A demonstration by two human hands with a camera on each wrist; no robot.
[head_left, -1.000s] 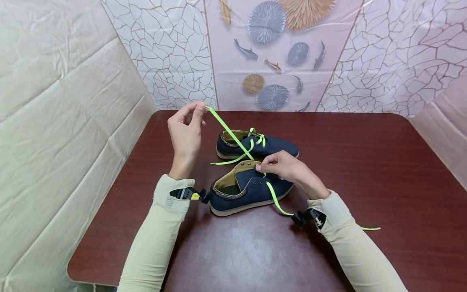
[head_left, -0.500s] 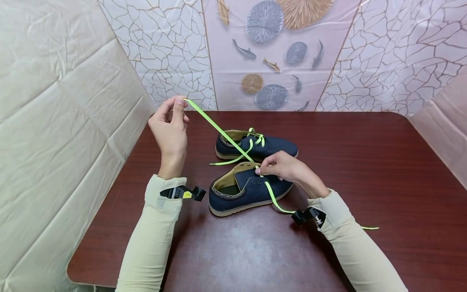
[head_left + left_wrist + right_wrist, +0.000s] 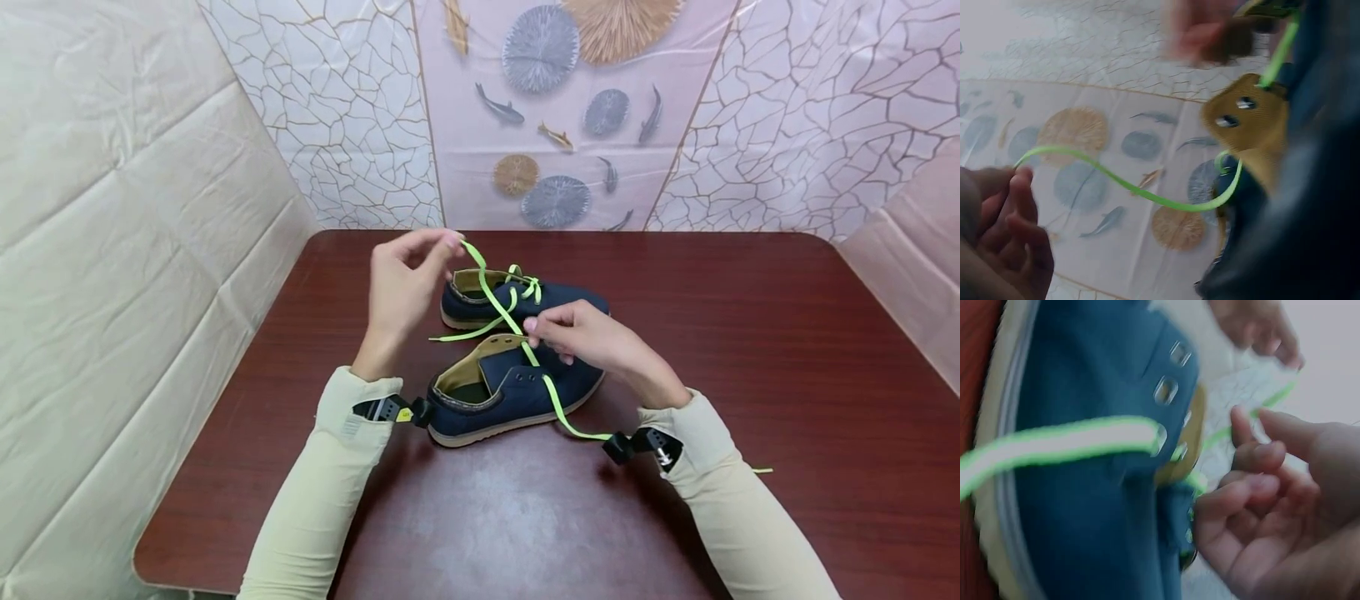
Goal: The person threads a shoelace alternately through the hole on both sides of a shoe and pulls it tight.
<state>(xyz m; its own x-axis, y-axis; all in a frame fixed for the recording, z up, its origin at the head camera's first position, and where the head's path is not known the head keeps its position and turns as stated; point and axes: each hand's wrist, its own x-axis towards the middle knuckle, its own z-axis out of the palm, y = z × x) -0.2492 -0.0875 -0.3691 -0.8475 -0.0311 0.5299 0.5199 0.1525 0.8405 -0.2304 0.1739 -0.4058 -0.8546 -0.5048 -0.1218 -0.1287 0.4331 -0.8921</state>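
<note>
My left hand (image 3: 401,292), raised to the left above the table, pinches one end of a flat neon-green shoelace (image 3: 497,305) between thumb and fingertips. The lace sags in a curve down to the near navy shoe (image 3: 487,421). It passes through an eyelet in the far flap, crosses the tongue and leaves the near flap on the right. Just above that crossing is my right hand (image 3: 592,337). In the right wrist view its thumb and index tips stand slightly apart, with the lace visible behind them. Empty eyelets (image 3: 1227,120) show in the far flap.
Behind lies the second navy shoe (image 3: 573,300), laced with the same green; one loose lace end trails left. The other end of the near shoe's lace (image 3: 762,470) shows beyond my right sleeve. A patterned backdrop (image 3: 555,200) closes off the table's (image 3: 750,333) far edge.
My left hand drew the lace up-left until taut, then came back right and lower, so the lace slackened. My right hand lifted slightly off the eyelet area, exposing the lace over the tongue.
</note>
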